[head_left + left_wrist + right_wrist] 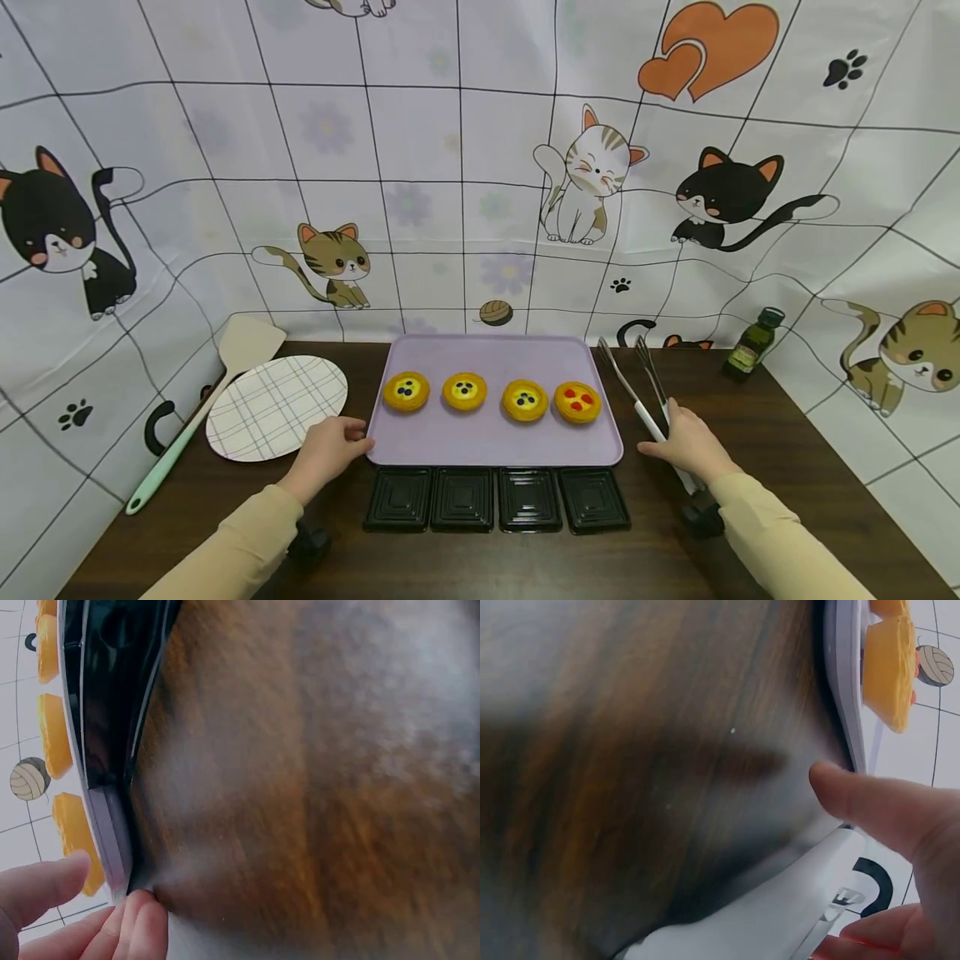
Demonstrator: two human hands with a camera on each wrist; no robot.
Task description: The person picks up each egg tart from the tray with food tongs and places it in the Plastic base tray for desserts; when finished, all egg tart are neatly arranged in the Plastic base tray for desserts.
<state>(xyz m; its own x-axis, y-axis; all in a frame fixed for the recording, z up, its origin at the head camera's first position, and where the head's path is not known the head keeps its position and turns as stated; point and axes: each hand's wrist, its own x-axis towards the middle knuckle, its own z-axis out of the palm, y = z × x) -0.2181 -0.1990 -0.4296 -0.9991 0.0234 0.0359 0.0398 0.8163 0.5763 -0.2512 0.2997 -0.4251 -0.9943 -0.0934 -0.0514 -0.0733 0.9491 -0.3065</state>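
Note:
In the head view, my left hand (327,454) is at the lower left corner of a lilac tray (480,442). The left wrist view has its thumb (60,885) above the tray's rim and its loosely bent fingers beside the corner. Fruit-topped tarts line the tray: a blue-dotted tart (406,392) at far left, two more like it, and a red-topped tart (577,402) at right. My right hand (692,442) lies over the white handles of metal tongs (649,421). Thumb and fingers are spread either side of the white handle (757,907) in the right wrist view.
Several black square dishes (462,500) form a row in front of the tray. Left of it are a checked oval plate (277,408) and a cream-headed spatula (251,343) with a green handle. A green bottle (753,343) stands at the back right, by the wall covering.

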